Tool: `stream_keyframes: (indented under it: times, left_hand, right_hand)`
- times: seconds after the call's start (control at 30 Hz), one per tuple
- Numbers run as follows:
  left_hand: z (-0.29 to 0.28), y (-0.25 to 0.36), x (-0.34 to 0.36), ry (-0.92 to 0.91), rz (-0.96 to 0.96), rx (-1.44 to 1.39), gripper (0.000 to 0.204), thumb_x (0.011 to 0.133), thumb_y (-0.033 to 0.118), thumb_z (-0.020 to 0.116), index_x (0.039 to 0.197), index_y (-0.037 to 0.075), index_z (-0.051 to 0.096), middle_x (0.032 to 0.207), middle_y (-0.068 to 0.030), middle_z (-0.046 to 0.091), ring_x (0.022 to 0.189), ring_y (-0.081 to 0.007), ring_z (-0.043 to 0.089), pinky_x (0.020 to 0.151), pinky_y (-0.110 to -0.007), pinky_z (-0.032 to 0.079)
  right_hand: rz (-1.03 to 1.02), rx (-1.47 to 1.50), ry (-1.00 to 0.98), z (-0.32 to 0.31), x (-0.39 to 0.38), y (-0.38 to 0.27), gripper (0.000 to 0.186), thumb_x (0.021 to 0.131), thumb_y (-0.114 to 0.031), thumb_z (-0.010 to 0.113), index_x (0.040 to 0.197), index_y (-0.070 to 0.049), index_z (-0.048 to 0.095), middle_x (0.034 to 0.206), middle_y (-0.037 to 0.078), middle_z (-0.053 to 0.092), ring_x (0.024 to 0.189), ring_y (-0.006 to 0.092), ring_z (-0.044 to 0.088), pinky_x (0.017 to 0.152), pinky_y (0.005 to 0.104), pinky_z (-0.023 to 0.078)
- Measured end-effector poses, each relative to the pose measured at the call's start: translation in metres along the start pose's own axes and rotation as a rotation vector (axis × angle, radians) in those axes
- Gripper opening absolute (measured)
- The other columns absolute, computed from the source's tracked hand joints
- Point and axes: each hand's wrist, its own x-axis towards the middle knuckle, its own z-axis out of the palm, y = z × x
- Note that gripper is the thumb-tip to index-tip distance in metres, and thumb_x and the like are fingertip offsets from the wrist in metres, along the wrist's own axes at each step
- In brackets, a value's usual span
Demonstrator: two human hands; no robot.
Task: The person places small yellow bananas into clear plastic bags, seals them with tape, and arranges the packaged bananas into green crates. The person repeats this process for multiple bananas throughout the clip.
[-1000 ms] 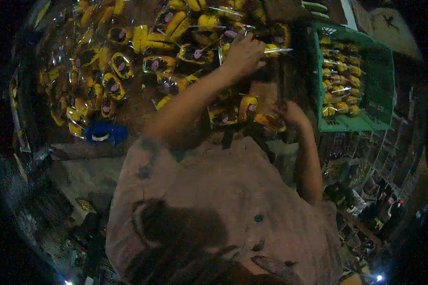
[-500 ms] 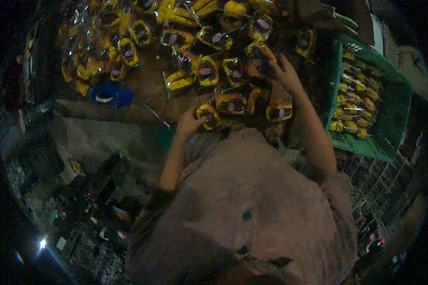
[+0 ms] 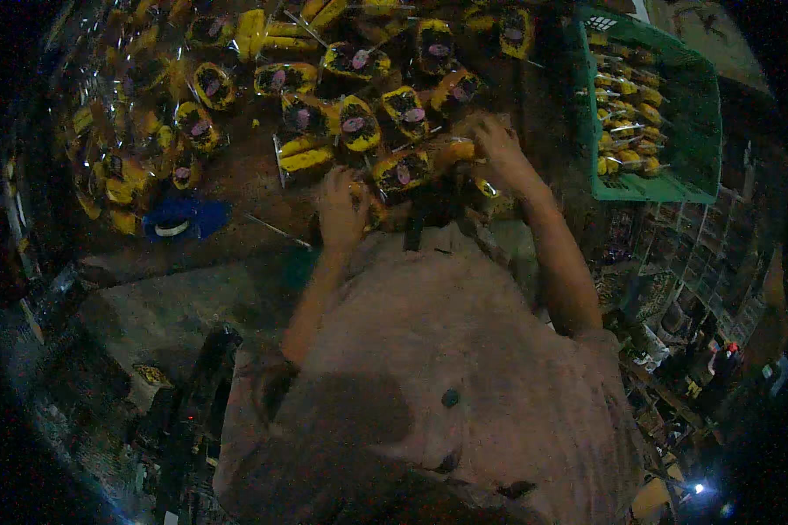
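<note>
Yellow breads in clear wrap, with dark tops and pinkish oval labels, lie along the near part of a brown table. My left hand (image 3: 341,208) curls its fingers over a wrapped bread (image 3: 375,210) at the table's near edge, hiding much of it. Bent over the right end of another wrapped bread (image 3: 455,150) are the fingers of my right hand (image 3: 497,150), somewhat blurred. Between the hands sits a label-up wrapped bread (image 3: 403,173). One more wrapped bread (image 3: 486,187), partly in shadow, is just below my right hand.
A large heap of wrapped breads (image 3: 131,114) covers the table's left side. At the right stands a green crate (image 3: 657,188) with stacked wrapped breads inside. A blue object with a pale curved part (image 3: 184,219) and a thin stick (image 3: 278,231) lie near the front edge.
The whole view has shifted, moving most things leftward. My right hand has come nearer to me, its fingers bending down onto a bread. My left hand stays at the near-edge bread.
</note>
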Motion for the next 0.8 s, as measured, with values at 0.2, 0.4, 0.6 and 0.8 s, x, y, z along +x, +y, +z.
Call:
stream_keyframes:
  times: [0.2, 0.4, 0.6, 0.8]
  left_hand:
    - [0.02, 0.002, -0.028, -0.132, -0.045, 0.05, 0.077, 0.094, 0.036, 0.067, 0.158, 0.014, 0.03, 0.157, -0.0213, 0.032, 0.142, -0.0423, 0.035, 0.113, -0.06, 0.032]
    - [0.002, -0.002, -0.034, -0.241, -0.181, 0.065, 0.105, 0.08, 0.034, 0.084, 0.159, 0.003, 0.021, 0.146, -0.0246, 0.04, 0.135, -0.0459, 0.041, 0.109, -0.057, 0.039]
    - [-0.01, 0.029, -0.045, -0.086, -0.289, 0.159, 0.073, 0.079, 0.027, 0.085, 0.134, -0.002, 0.048, 0.128, -0.0231, 0.05, 0.117, -0.0444, 0.054, 0.097, -0.051, 0.048]
    - [-0.013, 0.015, -0.06, -0.224, -0.068, 0.307, 0.061, 0.085, 0.028, 0.081, 0.131, -0.001, 0.053, 0.133, -0.0269, 0.057, 0.122, -0.0439, 0.056, 0.1, -0.048, 0.05]
  right_hand:
    - [0.172, 0.535, -0.018, -0.019, -0.072, 0.043, 0.076, 0.088, -0.037, 0.081, 0.146, -0.004, 0.044, 0.131, 0.012, 0.057, 0.121, 0.025, 0.056, 0.104, 0.0364, 0.046]
    - [0.32, -0.175, 0.061, 0.047, -0.069, 0.027, 0.069, 0.092, -0.042, 0.068, 0.141, 0.0, 0.043, 0.152, 0.025, 0.035, 0.137, 0.0477, 0.038, 0.107, 0.0698, 0.032]
    - [0.069, -0.239, 0.159, 0.07, -0.117, 0.005, 0.057, 0.09, -0.017, 0.058, 0.144, -0.004, 0.043, 0.147, 0.023, 0.041, 0.13, 0.0458, 0.043, 0.107, 0.0617, 0.035]
    - [0.219, -0.231, 0.181, 0.068, -0.099, -0.001, 0.053, 0.095, -0.022, 0.061, 0.143, -0.007, 0.045, 0.145, 0.023, 0.05, 0.134, 0.0428, 0.049, 0.107, 0.0607, 0.04]
